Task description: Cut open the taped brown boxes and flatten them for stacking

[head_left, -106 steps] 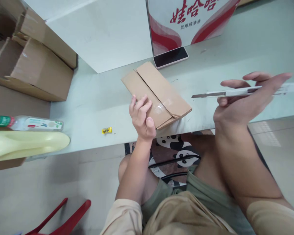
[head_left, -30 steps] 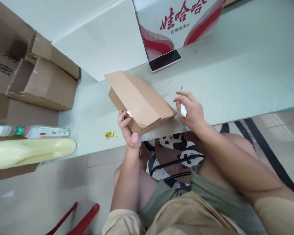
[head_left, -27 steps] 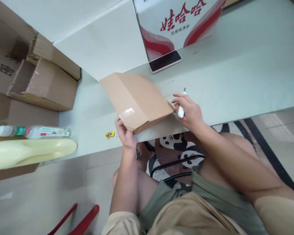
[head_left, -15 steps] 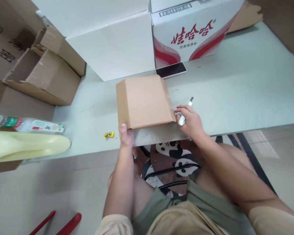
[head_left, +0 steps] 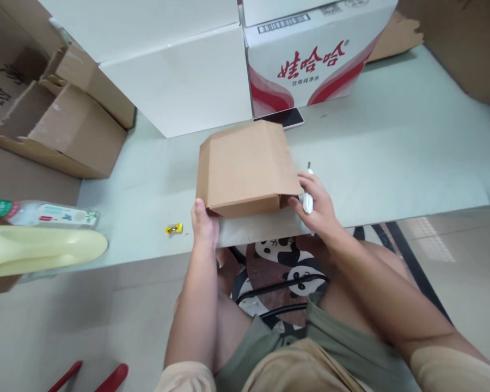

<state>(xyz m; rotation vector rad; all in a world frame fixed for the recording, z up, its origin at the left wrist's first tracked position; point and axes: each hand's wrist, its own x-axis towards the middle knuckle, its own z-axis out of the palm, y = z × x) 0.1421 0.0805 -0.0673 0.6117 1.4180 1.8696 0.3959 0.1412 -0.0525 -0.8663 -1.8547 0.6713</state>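
Note:
A flat brown cardboard box (head_left: 245,166) is tilted, its near side lifted toward me at the table's front. My left hand (head_left: 204,224) grips its near left corner, thumb upright against the edge and the other fingers hidden beneath. At the right near corner, my right hand (head_left: 316,206) has its thumb and fingertips against the side flap, where a dark gap shows. A white utility knife (head_left: 308,202) is held in that same hand, its blade pointing away from me. Left of my left hand lies a small yellow packet (head_left: 173,228).
A phone (head_left: 286,118) lies behind the box, before a white carton with red lettering (head_left: 310,68) and a plain white box (head_left: 183,81). Open brown cartons (head_left: 81,130), a bottle (head_left: 53,213) and a pale yellow plastic object (head_left: 44,249) line the left. The table edge runs close to me.
The box's near side has come up, so its front wall and a gap at the right corner now show. My right hand has moved closer in against that corner, knife still held.

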